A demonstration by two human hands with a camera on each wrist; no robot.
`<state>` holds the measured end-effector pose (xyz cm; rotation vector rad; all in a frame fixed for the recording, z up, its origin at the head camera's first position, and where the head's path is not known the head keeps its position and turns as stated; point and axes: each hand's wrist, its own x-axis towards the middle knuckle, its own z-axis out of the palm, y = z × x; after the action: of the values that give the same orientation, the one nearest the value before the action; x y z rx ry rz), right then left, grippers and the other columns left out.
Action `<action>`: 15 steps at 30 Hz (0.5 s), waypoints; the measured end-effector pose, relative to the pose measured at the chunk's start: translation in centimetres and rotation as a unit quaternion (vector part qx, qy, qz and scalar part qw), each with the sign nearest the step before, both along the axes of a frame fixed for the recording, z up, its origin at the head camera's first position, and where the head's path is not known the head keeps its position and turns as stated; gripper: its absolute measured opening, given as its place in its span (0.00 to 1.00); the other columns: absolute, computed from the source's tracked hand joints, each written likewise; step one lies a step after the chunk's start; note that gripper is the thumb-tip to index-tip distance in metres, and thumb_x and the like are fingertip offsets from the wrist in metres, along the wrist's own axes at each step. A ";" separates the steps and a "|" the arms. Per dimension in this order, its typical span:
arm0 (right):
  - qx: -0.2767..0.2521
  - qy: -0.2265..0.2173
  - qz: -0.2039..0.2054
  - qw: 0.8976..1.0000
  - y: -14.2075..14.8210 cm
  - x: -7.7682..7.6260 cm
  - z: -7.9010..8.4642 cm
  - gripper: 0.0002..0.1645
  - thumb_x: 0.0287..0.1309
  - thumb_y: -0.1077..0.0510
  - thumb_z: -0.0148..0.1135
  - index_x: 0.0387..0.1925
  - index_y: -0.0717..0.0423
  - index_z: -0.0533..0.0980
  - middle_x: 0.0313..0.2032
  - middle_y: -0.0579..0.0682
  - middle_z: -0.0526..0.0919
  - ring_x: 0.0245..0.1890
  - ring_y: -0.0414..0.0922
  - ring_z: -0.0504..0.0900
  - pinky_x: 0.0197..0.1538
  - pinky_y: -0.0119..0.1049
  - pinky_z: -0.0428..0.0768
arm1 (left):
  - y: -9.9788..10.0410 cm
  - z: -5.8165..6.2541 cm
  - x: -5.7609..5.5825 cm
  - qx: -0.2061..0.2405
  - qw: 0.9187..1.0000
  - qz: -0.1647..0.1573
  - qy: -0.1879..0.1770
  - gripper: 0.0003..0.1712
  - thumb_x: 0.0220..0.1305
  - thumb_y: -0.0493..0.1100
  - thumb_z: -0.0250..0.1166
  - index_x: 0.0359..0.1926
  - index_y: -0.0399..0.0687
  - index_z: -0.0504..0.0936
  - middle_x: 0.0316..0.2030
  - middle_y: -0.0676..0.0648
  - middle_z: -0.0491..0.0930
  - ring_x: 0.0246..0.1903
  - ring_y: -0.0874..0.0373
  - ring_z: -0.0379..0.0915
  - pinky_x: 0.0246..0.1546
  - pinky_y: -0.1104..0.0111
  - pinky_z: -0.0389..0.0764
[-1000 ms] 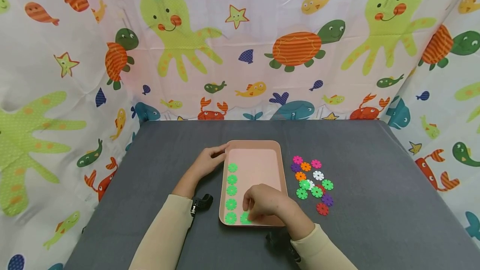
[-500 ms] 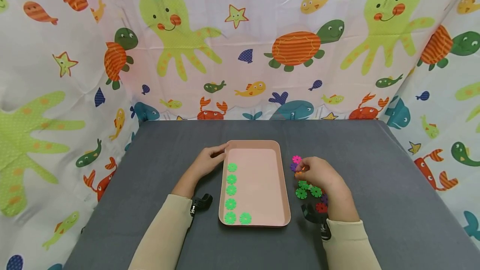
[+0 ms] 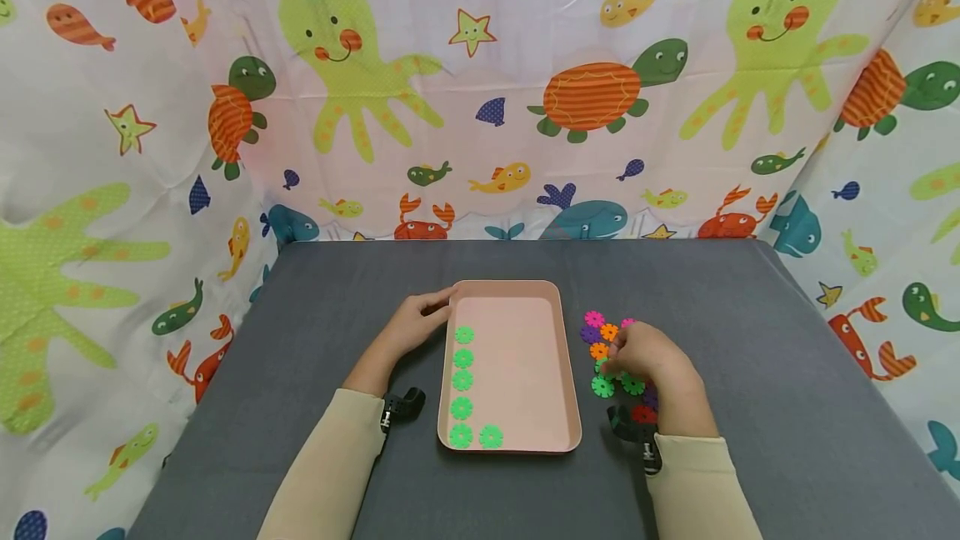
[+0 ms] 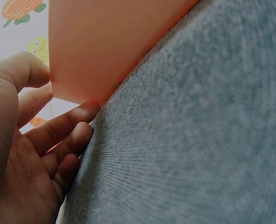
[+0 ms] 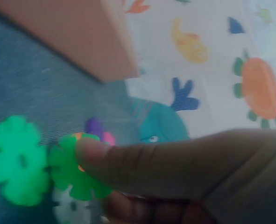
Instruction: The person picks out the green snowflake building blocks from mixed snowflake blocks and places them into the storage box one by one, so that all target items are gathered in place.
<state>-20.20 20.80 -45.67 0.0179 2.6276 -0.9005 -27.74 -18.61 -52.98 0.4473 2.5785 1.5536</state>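
The pink tray (image 3: 517, 357) lies on the table with a column of green notched plastic discs (image 3: 462, 381) along its left side. One more green disc (image 3: 491, 437) lies beside the column's near end. My left hand (image 3: 408, 325) rests its fingertips against the tray's far left corner, on the outside wall in the left wrist view. My right hand (image 3: 651, 354) is over the loose pile right of the tray. In the right wrist view its thumb lies on a green disc (image 5: 65, 163), pinching it against fingers mostly hidden below.
The pile holds purple (image 3: 591, 334), orange (image 3: 609, 332), pink (image 3: 594, 319) and red discs (image 3: 643, 414), partly hidden by my right hand. Another green disc (image 3: 602, 387) lies at its left edge. A sea-animal print curtain (image 3: 480, 107) stands behind the grey table (image 3: 360, 290).
My right hand has left the green disc at the tray's near end, moved right to the pile, and now pinches another green disc. The left hand stays at the tray corner.
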 end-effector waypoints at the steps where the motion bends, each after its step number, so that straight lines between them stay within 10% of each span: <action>1: -0.012 0.001 0.001 1.000 0.1 0.1 0.3 0.14 0.53 0.61 0.77 0.23 0.58 0.77 0.21 0.49 0.73 0.21 0.44 0.71 0.25 0.37 0.69 | 0.0 0.0 0.0 0.001 1.000 -0.001 0.000 0.26 0.76 0.46 0.62 0.72 0.60 0.75 0.68 0.46 0.74 0.65 0.49 0.72 0.60 0.52 0.75; 15: -0.222 0.065 0.080 0.970 -5.3 1.1 3.3 0.21 0.64 0.67 0.67 0.59 0.67 0.81 0.41 0.57 0.83 0.39 0.54 0.87 0.46 0.48 0.86 | 0.0 0.0 0.0 0.000 1.000 -0.006 -0.001 0.26 0.76 0.45 0.62 0.73 0.59 0.74 0.69 0.47 0.73 0.66 0.50 0.71 0.59 0.53 0.75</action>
<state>-19.10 15.52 -42.36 -0.3714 2.4350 -1.4476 -27.76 -18.66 -52.95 0.4600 2.5701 1.5512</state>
